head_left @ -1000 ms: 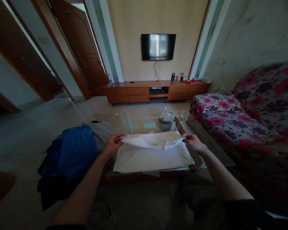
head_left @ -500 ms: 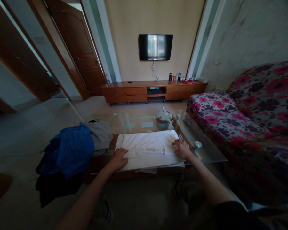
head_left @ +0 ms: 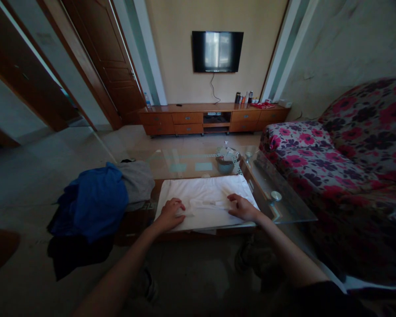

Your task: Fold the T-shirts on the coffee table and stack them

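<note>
A folded white garment (head_left: 207, 186), perhaps a shirt, lies flat on the glass coffee table (head_left: 292, 207) in front of me. My left hand (head_left: 170, 215) rests on its left part, fingers bent, with thumb and fingertips apart. On the right part, my right hand (head_left: 244, 208) touches the cloth, its fingers curved and the thumb apart from them. Between the hands the fabric shows a raised crease. To the left sit a blue garment (head_left: 100, 200) and a grey garment (head_left: 138, 180) in a heap, with black cloth (head_left: 81, 257) hanging below.
A basket (head_left: 225, 165) stands behind the white garment. At the right is a sofa with a floral cover (head_left: 305, 158). Beyond the table, a long wooden cabinet (head_left: 188, 118) carries bottles and cans under a wall television (head_left: 218, 52).
Both hands have moved inward over the white garment, toward each other, and the fingers are more bent. The camera view has tilted slightly downward.
</note>
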{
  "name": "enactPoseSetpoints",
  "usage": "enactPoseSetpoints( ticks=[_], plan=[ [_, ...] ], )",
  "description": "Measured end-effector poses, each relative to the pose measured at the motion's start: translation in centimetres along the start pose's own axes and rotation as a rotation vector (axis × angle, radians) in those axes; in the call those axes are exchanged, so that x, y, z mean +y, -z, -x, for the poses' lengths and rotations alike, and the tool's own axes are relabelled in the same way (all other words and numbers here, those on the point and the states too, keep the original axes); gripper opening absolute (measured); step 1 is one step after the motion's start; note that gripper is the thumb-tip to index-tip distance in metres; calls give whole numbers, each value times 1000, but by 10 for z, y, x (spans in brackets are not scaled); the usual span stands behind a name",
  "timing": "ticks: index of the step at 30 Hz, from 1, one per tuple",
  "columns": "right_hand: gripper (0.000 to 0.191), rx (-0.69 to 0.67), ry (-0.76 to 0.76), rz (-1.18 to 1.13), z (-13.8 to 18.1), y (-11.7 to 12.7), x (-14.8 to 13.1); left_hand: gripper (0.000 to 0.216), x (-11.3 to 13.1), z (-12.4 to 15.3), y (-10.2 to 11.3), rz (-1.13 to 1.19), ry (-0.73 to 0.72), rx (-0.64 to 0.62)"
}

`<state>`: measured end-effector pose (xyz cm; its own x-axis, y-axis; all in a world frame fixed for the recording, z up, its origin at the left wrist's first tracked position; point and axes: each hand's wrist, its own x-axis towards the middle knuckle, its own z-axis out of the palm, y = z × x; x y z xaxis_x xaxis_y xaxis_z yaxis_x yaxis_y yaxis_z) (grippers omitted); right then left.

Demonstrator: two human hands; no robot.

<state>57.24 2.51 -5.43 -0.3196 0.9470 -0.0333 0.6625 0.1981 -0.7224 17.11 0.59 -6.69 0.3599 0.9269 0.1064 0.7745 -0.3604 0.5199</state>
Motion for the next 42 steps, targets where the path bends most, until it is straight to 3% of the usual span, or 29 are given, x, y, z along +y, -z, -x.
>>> enactPoseSetpoints(
  ticks=[3, 7, 9, 13, 15, 20, 23, 27, 30, 33, 35, 38, 42],
  plan=[
    [65, -56, -80, -92, 1, -3, -2, 37, 12, 2, -3, 106, 22, -35],
    [29, -126, -23, -61, 5, 2, -10, 62, 18, 6, -3, 134, 80, -97],
    [19, -156, 28, -25, 10, 5, -14, 50, 20, 9, 0, 72, 39, -152],
    [23, -228, 108, 84, 20, 6, -15, 20, 28, 18, 5, -113, -82, -226],
    [25, -268, 86, 140, 21, 5, -14, 20, 34, 23, 6, -180, -123, -216],
    [28, -244, 108, 174, 20, 6, -16, 43, 42, 28, 9, -171, -130, -252],
    [26, -213, 129, 215, 22, 7, -17, 34, 42, 29, 12, -213, -157, -263],
    [18, -341, -21, 245, 24, 14, -16, 16, 40, 29, 10, -214, -161, -327],
    [32, -260, -90, 167, 19, 30, -9, 6, 33, 23, 11, -164, -53, -231],
    [32, 82, -273, 326, 15, 48, 6, 15, 18, 15, 16, -204, 241, 89],
    [35, 218, -454, 437, 16, 55, 19, 29, 6, 12, 19, -252, 464, 190],
    [49, 166, -656, 425, 20, 56, 35, 52, -12, 13, 24, -303, 661, 62],
    [39, 34, -705, 372, 22, 54, 40, 43, -21, 16, 26, -305, 689, -105]
  ],
)
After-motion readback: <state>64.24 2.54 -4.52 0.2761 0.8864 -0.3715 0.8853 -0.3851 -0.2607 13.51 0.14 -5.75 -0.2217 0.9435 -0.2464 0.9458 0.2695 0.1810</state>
